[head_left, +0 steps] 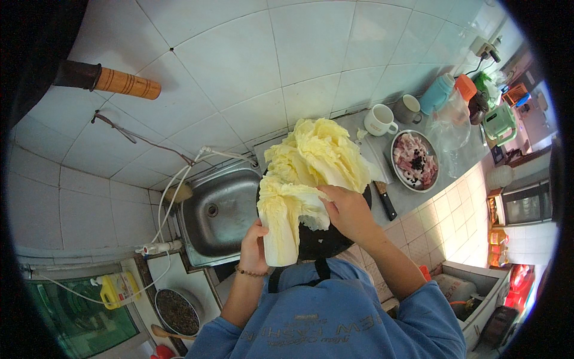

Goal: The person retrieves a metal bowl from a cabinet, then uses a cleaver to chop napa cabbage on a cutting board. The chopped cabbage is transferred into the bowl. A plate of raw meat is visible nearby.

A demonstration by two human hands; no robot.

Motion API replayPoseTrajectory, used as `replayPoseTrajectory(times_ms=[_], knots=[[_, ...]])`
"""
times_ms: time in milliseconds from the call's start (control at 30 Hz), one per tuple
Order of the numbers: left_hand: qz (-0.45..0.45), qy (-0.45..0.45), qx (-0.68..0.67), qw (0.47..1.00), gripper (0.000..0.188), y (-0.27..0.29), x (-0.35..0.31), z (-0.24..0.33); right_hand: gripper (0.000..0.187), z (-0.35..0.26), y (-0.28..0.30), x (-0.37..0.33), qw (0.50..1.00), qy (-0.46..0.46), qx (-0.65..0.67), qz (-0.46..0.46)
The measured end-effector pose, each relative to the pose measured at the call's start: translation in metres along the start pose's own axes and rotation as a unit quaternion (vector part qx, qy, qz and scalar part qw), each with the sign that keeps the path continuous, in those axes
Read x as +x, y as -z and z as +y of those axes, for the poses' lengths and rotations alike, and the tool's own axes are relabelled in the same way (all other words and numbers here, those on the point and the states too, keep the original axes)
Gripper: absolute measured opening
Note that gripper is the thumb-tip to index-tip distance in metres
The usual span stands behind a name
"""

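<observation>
from here: left hand (254,246) clamped on the left edge of a cabbage leaf (281,236), right hand (348,210) gripping its right end. leaf's held just in front of the cabbage pile (326,152), right of the sink (236,197).

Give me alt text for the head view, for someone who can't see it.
A person's left hand and right hand hold a napa cabbage leaf beside a larger napa cabbage. A steel sink lies left; a knife and metal bowl of raw meat lie right.
</observation>
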State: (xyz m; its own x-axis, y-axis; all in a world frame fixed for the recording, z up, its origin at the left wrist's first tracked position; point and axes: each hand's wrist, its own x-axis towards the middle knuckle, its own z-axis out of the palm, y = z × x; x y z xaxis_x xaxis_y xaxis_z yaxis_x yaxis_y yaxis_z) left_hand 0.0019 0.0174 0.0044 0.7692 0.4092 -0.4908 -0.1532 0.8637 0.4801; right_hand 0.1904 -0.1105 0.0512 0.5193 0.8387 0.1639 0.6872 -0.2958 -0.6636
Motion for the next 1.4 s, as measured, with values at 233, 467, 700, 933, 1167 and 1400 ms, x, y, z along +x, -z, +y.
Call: replayPoseTrajectory(times_ms=[233, 467, 700, 933, 1167, 1400], knots=[[-0.047, 0.020, -0.033, 0.998, 0.054, 0.001, -0.002, 0.000, 0.022, -0.002, 0.007, -0.003, 0.999, -0.014, -0.035, 0.006], [-0.070, 0.016, 0.005, 0.997, 0.056, 0.005, -0.009, 0.003, 0.021, 0.003, 0.011, -0.006, 1.000, -0.024, -0.013, 0.011], [-0.094, 0.035, -0.116, 0.988, 0.058, 0.014, -0.006, -0.008, 0.021, -0.002, 0.022, -0.010, 0.985, -0.099, 0.141, 0.005], [-0.047, -0.004, -0.013, 0.999, 0.056, -0.013, -0.002, -0.009, 0.020, -0.016, 0.034, -0.016, 0.986, -0.102, 0.126, 0.032], [-0.009, -0.019, 0.208, 0.978, 0.063, -0.032, -0.007, -0.003, 0.020, -0.007, 0.040, -0.016, 0.991, -0.093, 0.088, 0.034], [-0.059, 0.028, 0.061, 0.996, 0.060, -0.009, -0.013, 0.013, 0.024, 0.008, 0.053, -0.016, 0.989, -0.106, 0.101, 0.027]])
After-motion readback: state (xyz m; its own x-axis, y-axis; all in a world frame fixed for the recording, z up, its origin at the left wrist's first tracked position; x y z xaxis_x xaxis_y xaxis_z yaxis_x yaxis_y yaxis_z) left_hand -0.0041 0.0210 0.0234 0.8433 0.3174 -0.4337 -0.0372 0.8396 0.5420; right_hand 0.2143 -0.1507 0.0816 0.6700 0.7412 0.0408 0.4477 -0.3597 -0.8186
